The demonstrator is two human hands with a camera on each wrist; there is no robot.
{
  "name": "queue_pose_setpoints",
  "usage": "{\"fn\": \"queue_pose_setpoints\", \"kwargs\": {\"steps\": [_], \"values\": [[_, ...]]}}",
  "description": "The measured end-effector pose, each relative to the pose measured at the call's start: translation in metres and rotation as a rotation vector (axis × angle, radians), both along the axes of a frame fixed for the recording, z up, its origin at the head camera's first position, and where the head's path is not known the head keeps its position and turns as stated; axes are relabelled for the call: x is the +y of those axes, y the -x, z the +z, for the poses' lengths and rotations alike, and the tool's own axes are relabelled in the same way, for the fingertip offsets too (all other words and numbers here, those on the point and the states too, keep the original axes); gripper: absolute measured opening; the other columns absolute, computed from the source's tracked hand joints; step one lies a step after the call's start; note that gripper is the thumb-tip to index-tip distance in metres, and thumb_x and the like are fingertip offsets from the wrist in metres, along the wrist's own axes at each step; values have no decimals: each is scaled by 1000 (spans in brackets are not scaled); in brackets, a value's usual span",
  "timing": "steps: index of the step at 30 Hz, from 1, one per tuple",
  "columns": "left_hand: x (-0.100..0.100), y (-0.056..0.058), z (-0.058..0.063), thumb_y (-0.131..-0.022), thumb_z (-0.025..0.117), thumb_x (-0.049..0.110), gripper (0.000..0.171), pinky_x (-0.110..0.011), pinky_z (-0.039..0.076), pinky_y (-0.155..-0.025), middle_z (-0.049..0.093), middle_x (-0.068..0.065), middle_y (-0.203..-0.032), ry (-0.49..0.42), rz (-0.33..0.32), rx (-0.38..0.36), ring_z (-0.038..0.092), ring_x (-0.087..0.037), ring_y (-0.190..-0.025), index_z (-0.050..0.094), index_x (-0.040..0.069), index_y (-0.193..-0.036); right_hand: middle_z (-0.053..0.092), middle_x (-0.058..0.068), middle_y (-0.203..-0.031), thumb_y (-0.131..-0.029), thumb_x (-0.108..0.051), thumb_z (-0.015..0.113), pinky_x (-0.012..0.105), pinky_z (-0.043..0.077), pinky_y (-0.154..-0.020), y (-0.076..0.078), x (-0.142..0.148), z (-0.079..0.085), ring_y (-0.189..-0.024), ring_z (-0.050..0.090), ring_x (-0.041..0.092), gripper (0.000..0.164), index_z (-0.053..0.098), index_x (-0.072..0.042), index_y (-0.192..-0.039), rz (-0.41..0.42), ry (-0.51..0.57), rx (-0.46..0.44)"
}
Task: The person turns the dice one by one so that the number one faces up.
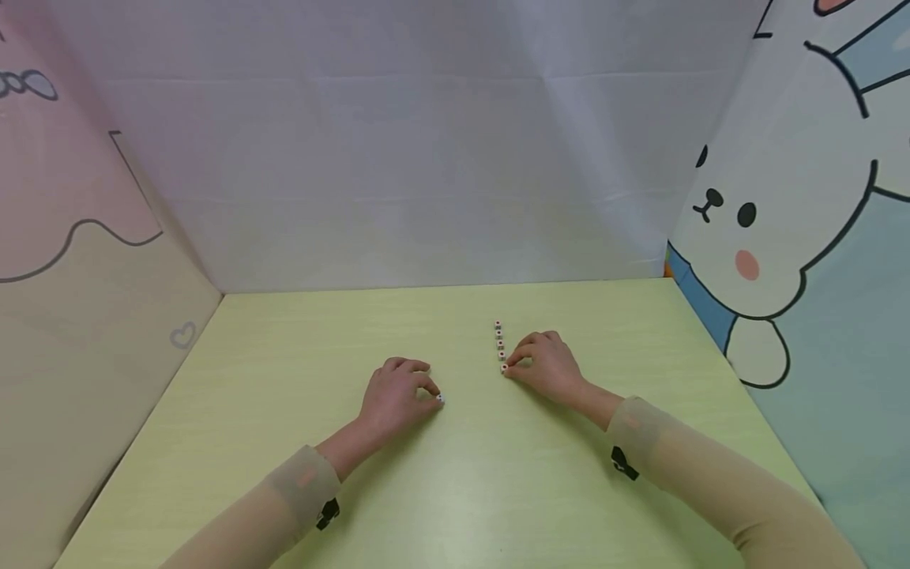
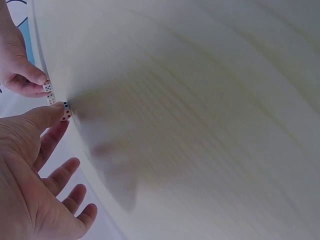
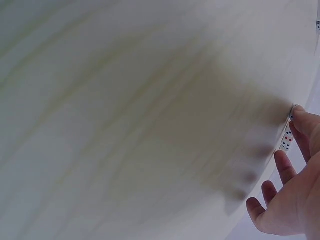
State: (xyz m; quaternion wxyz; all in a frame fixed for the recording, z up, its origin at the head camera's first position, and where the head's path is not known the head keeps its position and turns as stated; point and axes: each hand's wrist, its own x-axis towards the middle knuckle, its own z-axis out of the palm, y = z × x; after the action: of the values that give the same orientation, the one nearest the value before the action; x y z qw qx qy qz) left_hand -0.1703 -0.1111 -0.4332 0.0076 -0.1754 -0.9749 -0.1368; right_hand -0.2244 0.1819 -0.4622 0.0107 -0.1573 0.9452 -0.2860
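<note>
My left hand pinches a small white die between thumb and forefinger, low over the table, while its other fingers are spread loosely. To the right and farther off, a row of several white dice runs away from me. My right hand pinches the nearest die at the row's near end, thumb and forefinger on its sides. The right wrist view shows more dice of the row beyond the fingers, with blue and red dots. Part of the pinched die is hidden by the thumb.
The pale yellow table reaches a white cloth wall at its back edge. Printed cloth panels stand along both sides, with a cartoon rabbit on the right one. Dark straps hang at both sleeve cuffs.
</note>
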Motion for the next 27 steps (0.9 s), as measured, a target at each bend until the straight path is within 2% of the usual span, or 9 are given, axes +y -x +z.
{"fn": "queue_pose_setpoints", "kwargs": {"steps": [8,12,17,20,24,27], "values": [[-2,2,-4,-86,84,38,9,-59,43,-101,66,-2,-132,-33,-9,6,50,-38,-129,82,29,-87,67,1,-112,-87,-32,83,55,41,-103,-1,-2,0,-122,49,37,9,83,-25,-92,2,-15,1],[-4,5,-2,-86,84,37,8,-60,41,-104,66,-2,-132,-110,-7,9,50,-37,-130,83,29,-88,67,2,-113,-87,-32,83,55,40,-103,-2,-3,-1,-122,49,37,9,83,-24,-92,2,-19,0],[-2,8,9,-87,83,37,10,-58,37,-106,66,-1,-132,-301,-6,-21,46,-35,-131,83,29,-93,67,2,-113,-88,-32,83,55,40,-103,-2,-2,1,-122,49,37,9,83,-24,-92,2,-19,2],[1,8,16,-87,84,35,11,-55,38,-105,64,-1,-132,-440,-7,-68,42,-34,-132,84,28,-95,67,2,-112,-88,-32,83,55,41,-103,-3,-2,3,-121,49,37,9,83,-23,-92,4,-16,3],[6,7,23,-87,84,36,11,-55,39,-104,62,2,-134,-598,11,-173,37,-32,-135,83,29,-96,68,2,-112,-88,-32,83,55,41,-103,-3,-3,5,-121,50,37,10,83,-23,-91,5,-18,6],[9,7,26,-87,83,37,13,-58,35,-108,62,2,-136,-702,31,-264,38,-30,-138,83,29,-97,68,2,-112,-88,-33,83,54,41,-103,-3,-3,6,-121,50,36,10,83,-23,-92,3,-22,7]]}}
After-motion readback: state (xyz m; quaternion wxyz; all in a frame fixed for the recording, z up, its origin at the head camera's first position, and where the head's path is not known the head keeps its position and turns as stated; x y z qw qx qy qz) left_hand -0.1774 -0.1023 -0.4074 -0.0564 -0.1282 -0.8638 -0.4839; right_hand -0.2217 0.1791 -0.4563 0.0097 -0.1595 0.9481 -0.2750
